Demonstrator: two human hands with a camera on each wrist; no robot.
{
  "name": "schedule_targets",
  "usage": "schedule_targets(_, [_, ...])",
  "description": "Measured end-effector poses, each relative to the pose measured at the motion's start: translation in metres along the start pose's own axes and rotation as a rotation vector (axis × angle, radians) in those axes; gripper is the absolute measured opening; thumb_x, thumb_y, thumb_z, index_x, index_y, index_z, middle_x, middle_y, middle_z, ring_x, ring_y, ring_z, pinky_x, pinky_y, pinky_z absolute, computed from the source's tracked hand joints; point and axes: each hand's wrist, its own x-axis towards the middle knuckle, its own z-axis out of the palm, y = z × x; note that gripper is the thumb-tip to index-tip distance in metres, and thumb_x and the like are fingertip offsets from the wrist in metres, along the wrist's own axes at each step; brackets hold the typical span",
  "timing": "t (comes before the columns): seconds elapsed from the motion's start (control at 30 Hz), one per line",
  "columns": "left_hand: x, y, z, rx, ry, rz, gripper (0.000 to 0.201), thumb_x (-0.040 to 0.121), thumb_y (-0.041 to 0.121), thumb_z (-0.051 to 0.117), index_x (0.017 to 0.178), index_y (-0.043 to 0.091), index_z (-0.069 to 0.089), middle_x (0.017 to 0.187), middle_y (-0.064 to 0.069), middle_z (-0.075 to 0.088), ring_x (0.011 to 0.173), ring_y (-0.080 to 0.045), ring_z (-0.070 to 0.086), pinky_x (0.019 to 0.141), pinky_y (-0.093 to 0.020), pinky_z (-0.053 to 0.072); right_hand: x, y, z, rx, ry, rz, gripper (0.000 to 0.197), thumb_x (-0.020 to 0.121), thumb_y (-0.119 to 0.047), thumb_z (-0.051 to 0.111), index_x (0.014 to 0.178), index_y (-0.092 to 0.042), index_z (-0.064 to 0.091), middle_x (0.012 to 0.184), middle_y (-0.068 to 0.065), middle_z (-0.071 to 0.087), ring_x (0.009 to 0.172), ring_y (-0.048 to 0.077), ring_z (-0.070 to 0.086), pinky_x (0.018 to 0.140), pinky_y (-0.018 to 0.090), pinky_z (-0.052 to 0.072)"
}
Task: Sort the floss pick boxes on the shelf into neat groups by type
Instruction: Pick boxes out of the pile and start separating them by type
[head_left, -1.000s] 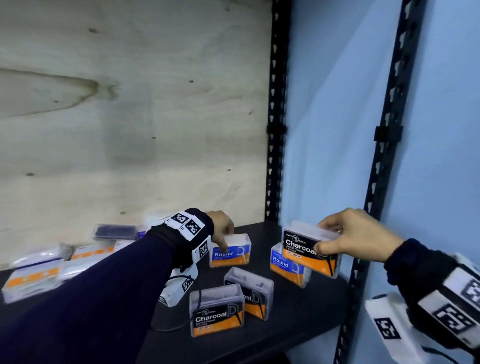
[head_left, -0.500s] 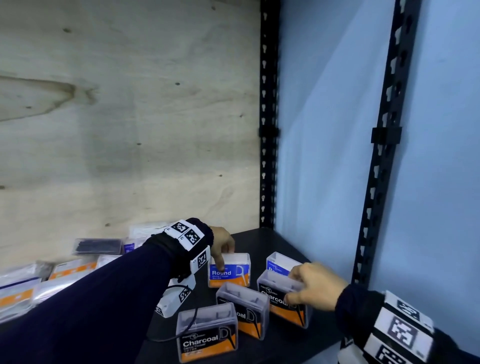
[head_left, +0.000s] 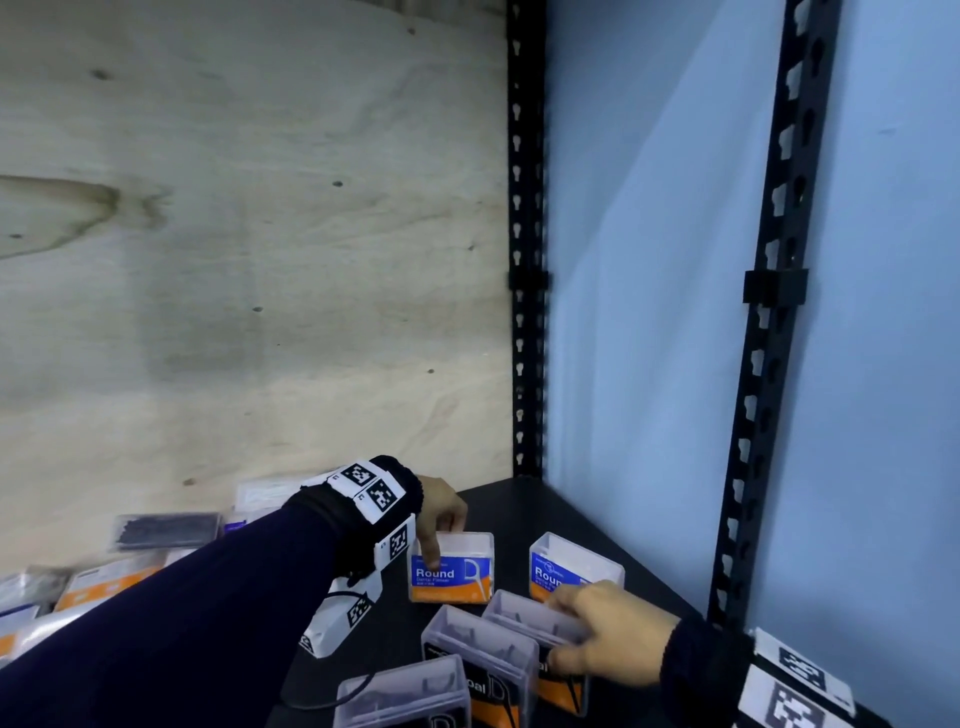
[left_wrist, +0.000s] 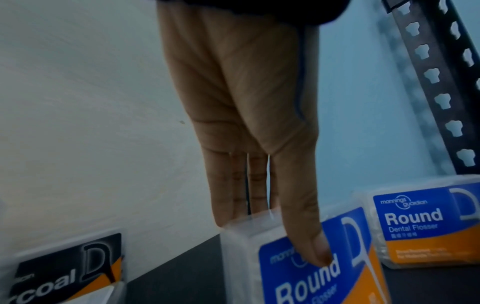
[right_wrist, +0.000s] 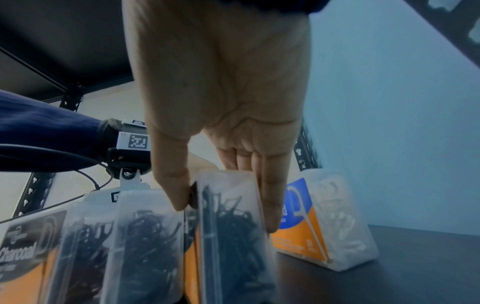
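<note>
On the black shelf my left hand pinches the top of a blue-and-orange Round box, thumb on the label and fingers behind it. The left wrist view shows that hand on the same Round box. A second Round box stands to its right. My right hand grips a black-and-orange Charcoal box by its top. In the right wrist view that hand has its thumb and fingers on either side of the Charcoal box. Two more Charcoal boxes stand to its left.
A loose pile of other floss packets and a dark flat box lies at the left rear. A plywood back panel closes the shelf. Black slotted uprights frame the right side, with a blue wall behind.
My right hand has carried the Charcoal box down from the air above the right Round box to the shelf beside the other Charcoal boxes. My left hand has stayed on its Round box.
</note>
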Motion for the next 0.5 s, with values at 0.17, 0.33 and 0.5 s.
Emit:
schedule_targets(0.17, [0.015,0.008,-0.003,0.024,0.011,0.034,0.05,0.081,0.015,0.071,0.125,-0.002,0.053,0.128,-0.019,0.059,0.093,-0.016,0.046,0.046,0.002,0.036,0.001,0.002,-0.003,0.0,-0.053,-0.031,0.048,0.085,-0.023,0.061,0.131,-0.014,0.049,0.127,0.008,0.057,0.112,0.019,0.055,0.095,0.024,0.044])
schedule_targets(0.33, [0.025,0.019,-0.011,0.092,0.026,0.053,0.052,0.082,0.015,0.07,0.126,-0.003,0.048,0.132,-0.021,0.051,0.115,-0.032,0.051,0.062,-0.02,0.037,0.001,0.002,-0.002,-0.027,-0.062,-0.058,0.048,0.088,-0.025,0.058,0.134,-0.016,0.045,0.113,0.002,0.051,0.098,0.009,0.045,0.086,0.022,0.038])
schedule_targets(0.5, [0.024,0.028,-0.016,0.1,0.037,0.079,0.057,0.083,0.012,0.068,0.134,0.001,0.044,0.136,-0.02,0.047,0.124,-0.033,0.047,0.096,-0.033,0.042,0.002,0.004,-0.004,-0.085,-0.063,-0.076,0.051,0.088,-0.026,0.058,0.135,-0.014,0.044,0.133,0.009,0.053,0.105,0.014,0.05,0.088,0.021,0.04])
